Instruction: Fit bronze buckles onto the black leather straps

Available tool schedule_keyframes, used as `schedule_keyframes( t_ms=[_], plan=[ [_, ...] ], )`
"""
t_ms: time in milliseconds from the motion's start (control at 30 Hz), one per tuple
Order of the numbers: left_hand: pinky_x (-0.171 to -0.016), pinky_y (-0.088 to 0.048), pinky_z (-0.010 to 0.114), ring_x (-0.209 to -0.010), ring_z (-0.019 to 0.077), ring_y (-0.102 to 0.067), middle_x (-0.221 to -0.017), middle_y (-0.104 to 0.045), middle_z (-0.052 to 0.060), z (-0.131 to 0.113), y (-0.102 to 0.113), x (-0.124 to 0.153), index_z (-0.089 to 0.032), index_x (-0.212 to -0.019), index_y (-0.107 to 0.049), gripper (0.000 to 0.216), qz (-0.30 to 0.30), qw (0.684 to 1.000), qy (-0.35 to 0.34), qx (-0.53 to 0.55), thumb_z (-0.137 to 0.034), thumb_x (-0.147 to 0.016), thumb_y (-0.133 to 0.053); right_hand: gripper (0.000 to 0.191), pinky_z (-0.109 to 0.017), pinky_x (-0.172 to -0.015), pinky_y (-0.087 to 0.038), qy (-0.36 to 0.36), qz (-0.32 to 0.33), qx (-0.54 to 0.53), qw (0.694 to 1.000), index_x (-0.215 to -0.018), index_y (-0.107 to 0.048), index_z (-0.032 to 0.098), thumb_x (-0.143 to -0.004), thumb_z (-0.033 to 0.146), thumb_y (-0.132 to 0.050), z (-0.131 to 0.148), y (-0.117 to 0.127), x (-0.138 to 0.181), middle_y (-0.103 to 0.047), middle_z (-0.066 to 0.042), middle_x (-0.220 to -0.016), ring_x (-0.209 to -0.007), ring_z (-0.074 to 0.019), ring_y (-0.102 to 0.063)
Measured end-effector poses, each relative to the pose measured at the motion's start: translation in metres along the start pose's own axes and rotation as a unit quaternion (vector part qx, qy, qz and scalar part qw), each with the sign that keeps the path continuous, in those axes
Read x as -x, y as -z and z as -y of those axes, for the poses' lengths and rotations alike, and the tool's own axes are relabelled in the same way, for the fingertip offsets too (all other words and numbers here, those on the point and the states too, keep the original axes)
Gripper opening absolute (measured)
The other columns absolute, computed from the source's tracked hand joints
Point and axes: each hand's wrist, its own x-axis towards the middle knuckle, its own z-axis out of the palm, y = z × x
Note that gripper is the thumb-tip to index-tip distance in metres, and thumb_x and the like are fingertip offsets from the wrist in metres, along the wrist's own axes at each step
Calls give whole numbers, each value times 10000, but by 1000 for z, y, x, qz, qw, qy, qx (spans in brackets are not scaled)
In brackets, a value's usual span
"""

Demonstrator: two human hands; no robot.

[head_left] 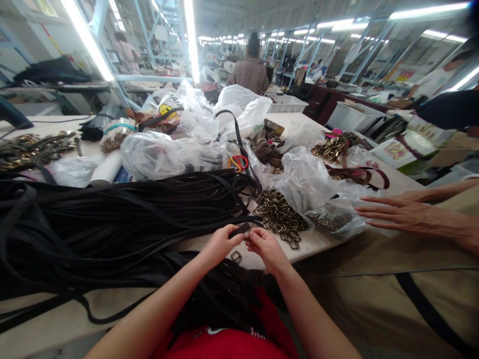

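Observation:
My left hand (223, 242) pinches the end of a black strap (240, 230) between thumb and fingers, just above the table edge. My right hand (265, 246) meets it there, thumb and fingertips pressed together at the strap's tip. Whatever small piece lies in those right fingertips is mostly hidden. Below the hands, a loose metal buckle (236, 257) rests on the table. A heap of brass-coloured buckles (279, 212) lies just beyond my right hand. Long black straps (112, 209) spread in a thick bundle to the left. More straps with buckles (234, 287) hang over my lap.
Clear plastic bags (303, 179) and orange-red-handled scissors (238, 162) lie behind the straps. Close on the right, another person's hand (404, 214) touches a bag at the table edge. Metal pieces (33, 149) are heaped far left. A white bin (288, 104) stands behind.

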Motion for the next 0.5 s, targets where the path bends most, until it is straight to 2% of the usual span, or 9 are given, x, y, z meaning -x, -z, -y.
schedule_keyframes(
  t_ms=[100,200,300,400,500],
  plan=[
    [-552,-356,222,-618,130,-496,-658,-572,-8,-3,2,0,-133,-741,-586,272,6,999,38,-2,-395,-706,-521,354,-247,-586,-451,18,19,19,999,-844,-535,159,-618,367,-709,-1,-7,7,-608,2,-716,-605,-106,-557],
    [-521,-326,220,-564,112,-448,-594,-518,-26,-7,4,1,-133,-679,-567,236,22,997,73,12,-363,-682,-514,391,-237,-587,-437,73,65,55,994,-973,-538,176,-636,289,-700,0,-7,12,-626,4,-752,-633,-107,-550],
    [-489,-295,215,-513,91,-403,-569,-482,-41,-12,7,4,-137,-670,-551,207,52,992,102,47,-339,-670,-507,294,-211,-553,-412,99,81,100,987,-950,-590,166,-680,258,-662,2,-3,14,-606,21,-684,-591,-87,-510],
    [-475,-284,209,-485,79,-376,-548,-452,-52,-15,10,7,-142,-668,-531,238,75,988,95,91,-377,-693,-501,227,-187,-512,-403,85,58,90,991,-858,-626,150,-665,256,-682,3,-1,14,-594,25,-654,-560,-72,-493],
    [-519,-328,213,-498,80,-394,-557,-467,-41,-10,12,6,-144,-660,-522,307,49,991,34,122,-418,-759,-427,222,-163,-515,-434,60,-4,-17,998,-810,-617,153,-638,252,-716,5,-4,13,-611,26,-676,-537,-51,-506]
  ],
)
